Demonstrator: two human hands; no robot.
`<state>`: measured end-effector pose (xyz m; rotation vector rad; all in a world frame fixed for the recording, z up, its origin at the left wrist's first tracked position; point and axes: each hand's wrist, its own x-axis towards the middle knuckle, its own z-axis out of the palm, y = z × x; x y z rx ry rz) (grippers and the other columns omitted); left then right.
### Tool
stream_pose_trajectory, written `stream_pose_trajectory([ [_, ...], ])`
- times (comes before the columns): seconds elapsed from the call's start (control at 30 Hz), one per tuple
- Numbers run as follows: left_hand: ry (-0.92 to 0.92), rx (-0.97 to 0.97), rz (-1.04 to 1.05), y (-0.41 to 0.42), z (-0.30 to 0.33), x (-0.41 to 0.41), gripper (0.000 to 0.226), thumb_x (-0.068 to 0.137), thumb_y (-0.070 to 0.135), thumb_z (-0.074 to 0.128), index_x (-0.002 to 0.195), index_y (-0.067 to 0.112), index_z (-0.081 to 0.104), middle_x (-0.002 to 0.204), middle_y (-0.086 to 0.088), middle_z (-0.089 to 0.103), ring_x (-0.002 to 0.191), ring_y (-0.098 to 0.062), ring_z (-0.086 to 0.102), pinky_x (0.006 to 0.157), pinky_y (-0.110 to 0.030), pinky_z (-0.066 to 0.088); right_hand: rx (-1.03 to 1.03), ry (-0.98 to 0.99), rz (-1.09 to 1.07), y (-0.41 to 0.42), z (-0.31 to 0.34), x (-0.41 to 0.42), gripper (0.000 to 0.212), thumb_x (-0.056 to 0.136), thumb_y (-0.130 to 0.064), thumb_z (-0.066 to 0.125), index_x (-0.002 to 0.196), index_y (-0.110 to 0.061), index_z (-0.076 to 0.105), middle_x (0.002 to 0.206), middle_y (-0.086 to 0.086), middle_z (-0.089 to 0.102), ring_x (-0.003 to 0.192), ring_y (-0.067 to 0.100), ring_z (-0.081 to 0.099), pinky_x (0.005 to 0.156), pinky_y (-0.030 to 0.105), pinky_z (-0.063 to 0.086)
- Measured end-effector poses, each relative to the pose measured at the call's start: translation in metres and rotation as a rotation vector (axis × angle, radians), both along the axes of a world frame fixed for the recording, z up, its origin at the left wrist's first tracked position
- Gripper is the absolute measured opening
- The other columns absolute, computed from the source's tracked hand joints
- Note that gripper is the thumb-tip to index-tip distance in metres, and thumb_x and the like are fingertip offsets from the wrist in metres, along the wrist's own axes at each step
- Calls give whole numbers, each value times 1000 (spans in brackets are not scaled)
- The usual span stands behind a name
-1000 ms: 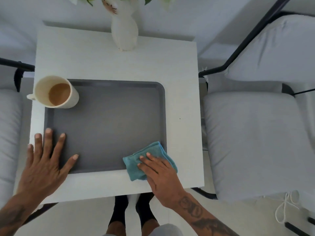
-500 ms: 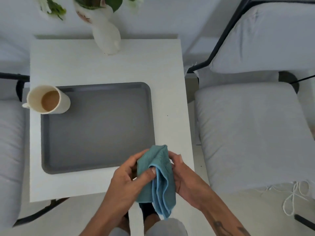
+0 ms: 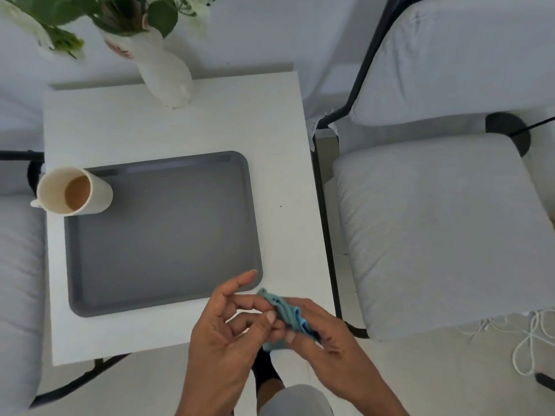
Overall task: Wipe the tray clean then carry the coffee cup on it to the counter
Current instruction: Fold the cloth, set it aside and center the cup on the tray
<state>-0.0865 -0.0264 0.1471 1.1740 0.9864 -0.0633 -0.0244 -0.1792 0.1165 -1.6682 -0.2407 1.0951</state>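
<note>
**Two hands on the cloth, tray bare but for the cup**

Both hands meet over the near edge of the white worktop [image 3: 168, 127], just off the tray's near right corner. Right hand [image 3: 327, 340]: fingers and thumb closed around the bunched teal cloth [image 3: 285, 313], a firm grip on its crumpled folds. Left hand [image 3: 222, 334]: thumb and a fingertip or two pinching the cloth's near side, index finger lifted and pointing toward the tray (its tip overlaps the tray corner in this view; contact cannot be told).

Grey tray [image 3: 162, 235] lies flat on the worktop, its floor plain and matte. Cream coffee cup [image 3: 75, 192] stands upright at the tray's far left corner, part-filled with light brown coffee, small handle poking out to the left beyond the worktop edge.

White vase [image 3: 165, 76] with green leaves at the far side of the worktop. Pale cushioned chair [image 3: 435, 229] just beside the worktop on the right; another cushion [image 3: 18, 280] on the left. White cord [image 3: 531, 340] coiled on the floor at right.
</note>
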Motion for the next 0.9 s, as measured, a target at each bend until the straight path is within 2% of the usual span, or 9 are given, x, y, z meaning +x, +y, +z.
stream_pose_trajectory([
  [0.07,71,-60,-24,-7,-2,0,59,64,15,83,118,26,62,90,-7,74,77,-31,75,78,-44,61,-11,17,-45,-7,-3,-1,33,96,-14,58,126,-28,64,120,-8,66,116,15,61,98,29,51],
  [0.13,198,-69,-29,-17,-4,2,73,48,42,90,114,27,61,87,2,74,77,-25,76,80,-44,60,-44,-15,-76,-9,-3,-3,38,94,-23,61,127,-41,61,125,-15,62,120,10,58,98,22,49],
  [0.2,291,-65,17,-24,-5,5,76,42,52,91,107,24,62,83,1,75,76,-21,76,79,-45,60,-69,-87,-64,-8,-4,-8,42,92,-28,63,132,-41,56,130,-16,58,124,10,55,99,22,49],
  [0.27,334,-82,0,-25,-6,6,57,58,47,85,105,23,64,87,-1,77,81,-20,76,83,-45,60,-64,-95,-33,-5,-2,-12,49,91,-29,66,138,-32,51,133,-13,57,127,12,53,100,21,47],
  [0.37,239,-119,-3,-23,-5,3,25,83,19,73,107,17,69,91,-5,79,88,-23,76,84,-42,59,-7,87,-113,-2,1,-8,50,90,-28,65,138,-30,51,131,-14,60,126,9,54,101,21,46],
  [0.53,104,-34,-44,-16,-6,-11,17,87,1,65,95,12,75,87,-7,79,83,-22,76,72,-26,60,31,149,-242,-17,3,4,29,94,-13,57,119,-20,70,119,-4,70,117,12,63,94,20,49],
  [0.63,54,214,-191,-12,-14,-32,26,86,-1,69,88,23,77,88,3,79,81,-14,75,76,-21,59,-75,-127,-183,-39,3,7,23,95,-15,58,110,-24,73,114,-6,71,113,13,64,93,16,47],
  [0.77,-114,671,-492,-5,-26,-64,13,83,26,68,93,25,77,90,15,74,80,-2,70,73,-13,53,-213,-583,27,-80,0,4,15,94,-19,59,101,-19,73,101,-6,67,95,10,67,81,16,48],
  [0.9,-169,804,-698,-11,-32,-86,14,83,27,72,96,31,76,96,22,69,92,0,69,80,-21,56,-288,-695,135,-100,7,-2,20,91,-25,56,95,-18,75,98,-7,66,91,3,65,81,10,47],
])
